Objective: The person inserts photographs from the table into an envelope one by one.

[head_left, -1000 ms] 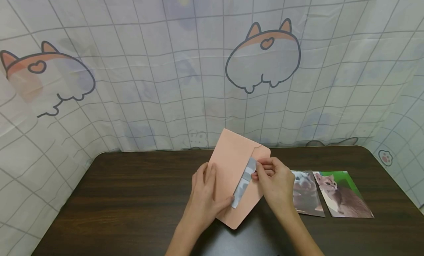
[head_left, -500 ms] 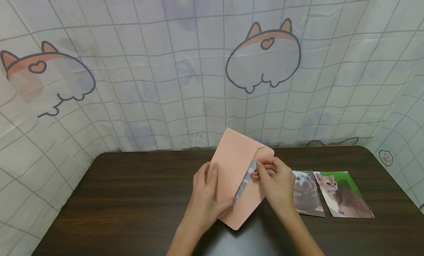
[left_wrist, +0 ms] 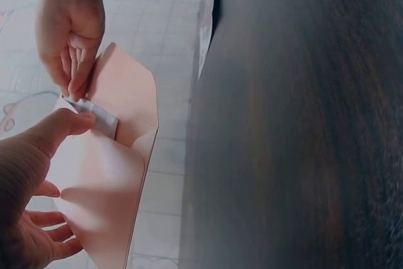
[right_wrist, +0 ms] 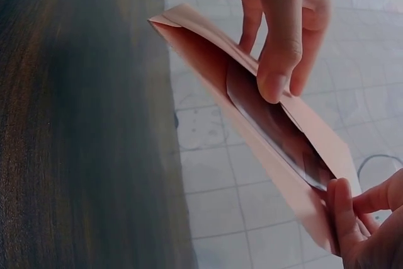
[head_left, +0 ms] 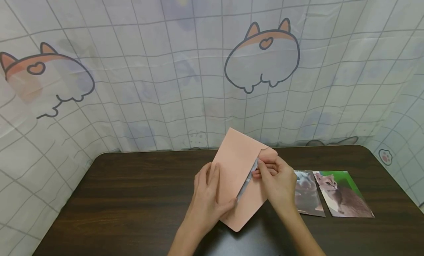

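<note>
A pink paper envelope [head_left: 233, 162] is held up, tilted, with its flap turned out. My left hand [head_left: 206, 193] grips its left side, thumb at the mouth and fingers behind. Inside the opening sits a photo [right_wrist: 267, 121]; only a narrow strip of it [head_left: 247, 183] shows in the head view. With thumb and fingertips, my right hand [head_left: 279, 184] pinches the photo's upper end at the mouth. From the left wrist, a pale corner of the photo [left_wrist: 104, 120] sticks out beneath the left thumb.
Two cat photos lie on the dark wood table [head_left: 126, 208] at right: a greyish one [head_left: 308, 193], partly behind the right hand, and one with a green background [head_left: 344, 195]. A checked curtain [head_left: 159, 83] with cartoon corgi rears hangs behind the table.
The photo has slid deeper into the envelope, so a thinner strip shows. Envelope and left hand have shifted slightly right; the right hand keeps its pinch.
</note>
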A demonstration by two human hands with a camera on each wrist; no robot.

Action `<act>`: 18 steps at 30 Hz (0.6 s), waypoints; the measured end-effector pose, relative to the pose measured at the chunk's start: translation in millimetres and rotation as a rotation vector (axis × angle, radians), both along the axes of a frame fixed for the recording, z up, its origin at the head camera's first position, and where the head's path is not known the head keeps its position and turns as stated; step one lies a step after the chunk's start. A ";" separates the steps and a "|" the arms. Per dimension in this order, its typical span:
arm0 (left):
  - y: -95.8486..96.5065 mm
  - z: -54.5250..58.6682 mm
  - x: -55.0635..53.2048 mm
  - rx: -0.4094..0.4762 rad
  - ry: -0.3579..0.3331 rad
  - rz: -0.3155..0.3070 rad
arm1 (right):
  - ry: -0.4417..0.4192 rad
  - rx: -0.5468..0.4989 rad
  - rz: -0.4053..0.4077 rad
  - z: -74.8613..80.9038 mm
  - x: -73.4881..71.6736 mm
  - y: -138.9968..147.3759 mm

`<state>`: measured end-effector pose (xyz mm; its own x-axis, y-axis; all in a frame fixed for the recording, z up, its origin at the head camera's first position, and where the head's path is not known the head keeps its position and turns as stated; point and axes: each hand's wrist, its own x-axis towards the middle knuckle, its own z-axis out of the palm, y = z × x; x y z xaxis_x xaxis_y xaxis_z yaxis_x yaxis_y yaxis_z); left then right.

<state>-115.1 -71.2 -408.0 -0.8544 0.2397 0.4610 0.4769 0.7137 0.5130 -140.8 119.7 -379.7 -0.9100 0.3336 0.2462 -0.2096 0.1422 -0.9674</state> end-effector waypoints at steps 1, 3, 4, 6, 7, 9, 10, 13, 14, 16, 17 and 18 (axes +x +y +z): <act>-0.1 0.0 0.4 0.001 0.005 -0.004 | 0.003 -0.003 -0.002 0.1 -0.1 0.0; -0.3 0.1 1.2 0.000 0.016 -0.012 | 0.008 -0.014 -0.006 0.4 -0.3 -0.3; -0.4 0.2 1.5 -0.001 0.023 -0.015 | 0.009 -0.019 -0.007 0.7 -0.3 -0.3; -0.6 0.6 2.0 -0.001 0.035 -0.019 | 0.008 -0.021 -0.009 1.1 0.0 -0.3; -0.6 0.9 2.2 -0.001 0.040 -0.018 | 0.006 -0.023 -0.008 1.4 0.1 -0.4; -0.5 1.2 2.3 -0.003 0.045 -0.014 | 0.001 -0.026 -0.002 1.8 0.4 -0.4; -0.5 1.4 2.3 -0.004 0.046 -0.011 | -0.001 -0.028 0.002 2.0 0.4 -0.4; -0.2 1.8 2.0 -0.008 0.043 0.000 | -0.007 -0.038 0.017 2.4 0.5 -0.1; -0.1 1.9 1.8 -0.011 0.040 0.006 | -0.010 -0.039 0.020 2.6 0.4 0.0; -0.3 2.1 1.4 -0.016 0.034 0.016 | -0.013 -0.043 0.028 3.2 0.0 0.1; -0.5 2.1 1.2 -0.019 0.032 0.021 | -0.017 -0.039 0.031 3.4 0.0 0.1; -0.8 2.2 1.0 -0.022 0.029 0.027 | -0.020 -0.037 0.034 3.7 -0.2 -0.2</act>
